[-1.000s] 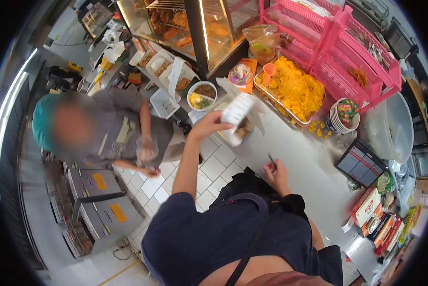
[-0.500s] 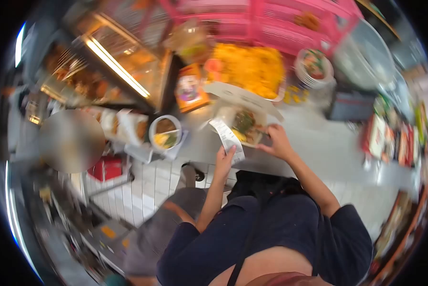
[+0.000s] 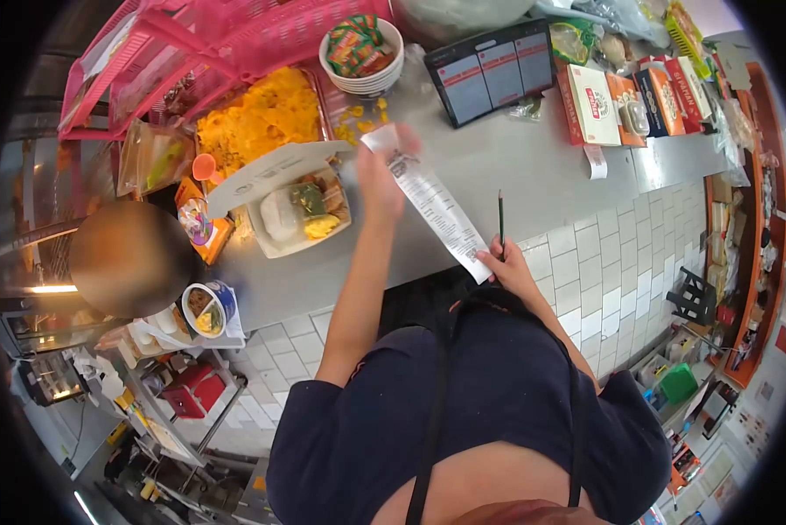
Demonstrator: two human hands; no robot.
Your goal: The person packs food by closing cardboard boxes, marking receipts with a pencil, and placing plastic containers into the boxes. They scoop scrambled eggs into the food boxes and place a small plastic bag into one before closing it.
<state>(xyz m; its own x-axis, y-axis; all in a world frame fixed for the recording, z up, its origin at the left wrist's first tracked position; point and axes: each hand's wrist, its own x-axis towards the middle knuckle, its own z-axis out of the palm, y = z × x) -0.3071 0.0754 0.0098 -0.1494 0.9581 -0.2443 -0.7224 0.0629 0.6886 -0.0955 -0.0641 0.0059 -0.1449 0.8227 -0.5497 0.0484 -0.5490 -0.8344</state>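
Note:
A long printed receipt (image 3: 436, 208) stretches slantwise between my two hands above the front of the metal counter. My left hand (image 3: 382, 179), smeared by motion, is closed on its upper end. The lower end is pinched in my right hand (image 3: 508, 265), which also holds a dark pencil (image 3: 501, 219) pointing upward. Left of my left forearm stands an open takeaway box (image 3: 275, 245) with its lid tilted back. Inside lie white rice (image 3: 279, 214), a green leafy portion (image 3: 308, 199) and yellow food (image 3: 322, 227).
Behind the box are a tray of yellow food (image 3: 262, 114) with an orange scoop (image 3: 205, 167), and a pink basket (image 3: 235, 44). Stacked bowls (image 3: 366, 83), a tablet (image 3: 491, 74) and printed boxes (image 3: 594, 105) line the counter (image 3: 463, 157). A filled paper bowl (image 3: 220, 306) stands left.
The view has swung to the right. My right hand has left the takeaway box and now holds the receipt's lower end and a pencil. My left hand has moved to the receipt's upper end.

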